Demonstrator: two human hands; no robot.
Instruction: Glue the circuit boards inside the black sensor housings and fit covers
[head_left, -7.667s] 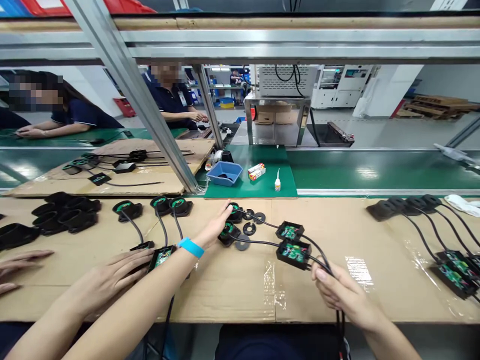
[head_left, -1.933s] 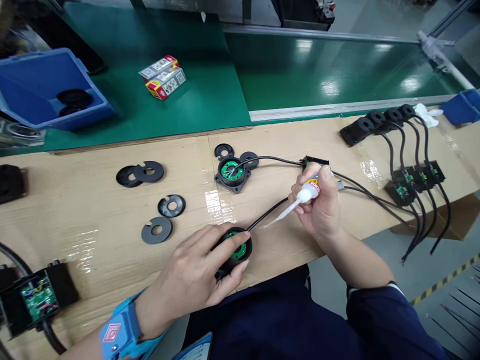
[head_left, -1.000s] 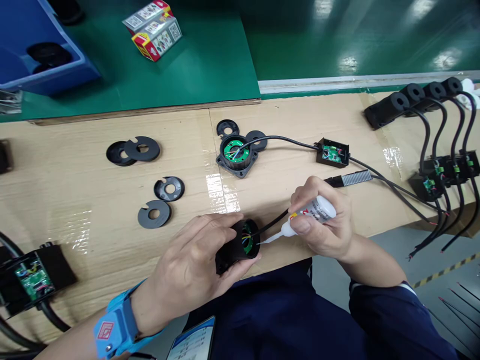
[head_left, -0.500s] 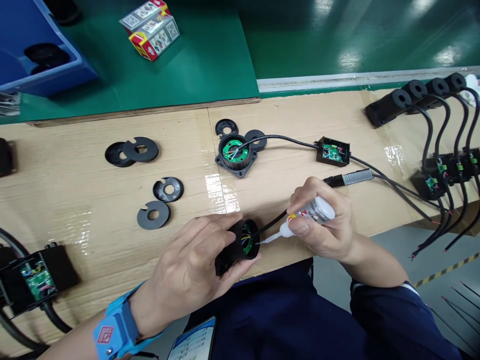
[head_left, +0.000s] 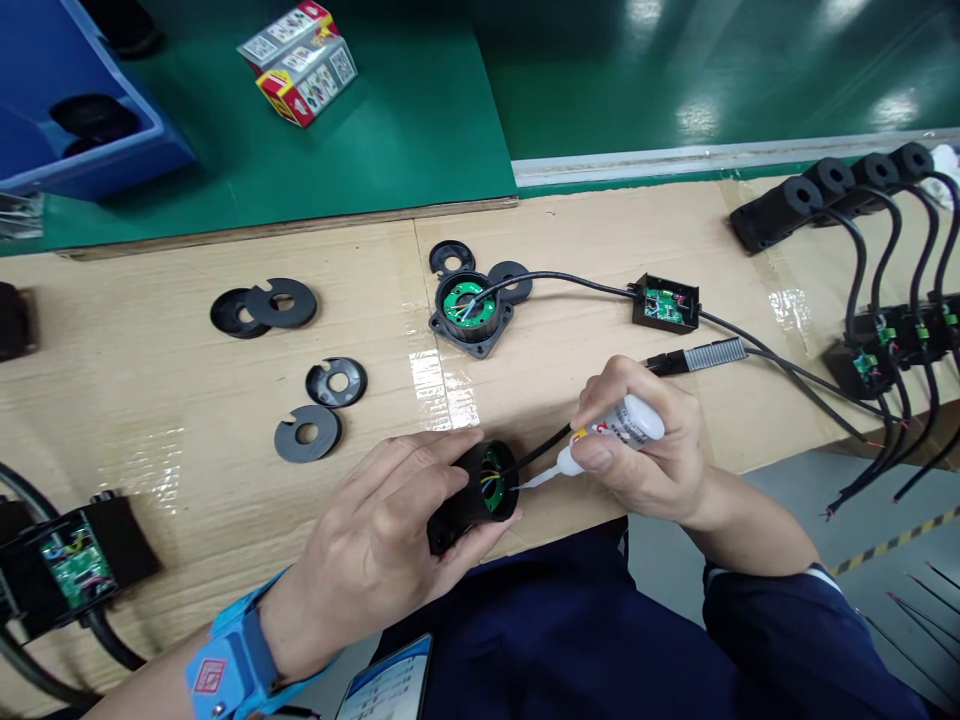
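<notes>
My left hand [head_left: 397,510] is wrapped round a black round housing [head_left: 469,505], tilted so its open end faces right. Inside it shows a green circuit board [head_left: 493,480] with coloured wires. My right hand [head_left: 649,450] grips a small white glue bottle [head_left: 626,425], its thin nozzle pointing left into the housing's rim. A black cable [head_left: 544,448] runs from the housing behind the bottle. Farther back stands a similar open housing [head_left: 470,310], wired to a small black box [head_left: 666,303] with a green board.
Notched black discs [head_left: 307,433] lie in pairs at left. A blue bin [head_left: 150,150] and a printed box [head_left: 300,65] sit on the green mat [head_left: 405,130]. Several black cylindrical housings [head_left: 776,215] with cables stand at right. A wired box [head_left: 79,560] is at lower left.
The glue bottle and my right hand have shifted very slightly left, with the nozzle still at the housing's rim. My left hand keeps its hold.
</notes>
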